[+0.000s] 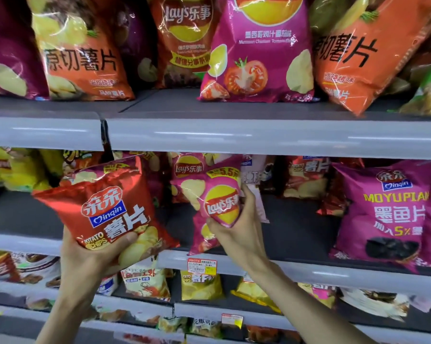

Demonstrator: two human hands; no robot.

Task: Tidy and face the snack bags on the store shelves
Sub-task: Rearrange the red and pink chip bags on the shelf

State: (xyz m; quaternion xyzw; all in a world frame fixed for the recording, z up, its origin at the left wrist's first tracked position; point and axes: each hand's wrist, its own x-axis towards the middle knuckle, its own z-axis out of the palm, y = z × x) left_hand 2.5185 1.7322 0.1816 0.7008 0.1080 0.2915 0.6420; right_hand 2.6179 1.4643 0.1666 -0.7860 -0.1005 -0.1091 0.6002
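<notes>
My left hand (90, 259) grips a red Qinqin potato chips bag (107, 207) from below, thumb across its front, holding it tilted in front of the middle shelf's left part. My right hand (239, 227) pinches a small pink Lay's bag (209, 202) at its right side, crumpling it; the bag's lower edge is at the front lip of the middle shelf (308, 269).
A purple Qinqin bag (383, 214) stands at the right of the middle shelf, darker bags behind. Large orange and pink Lay's bags (256, 53) line the upper shelf. Yellow bags (199, 284) and others fill the lower shelves. A price tag (202, 265) sits on the shelf lip.
</notes>
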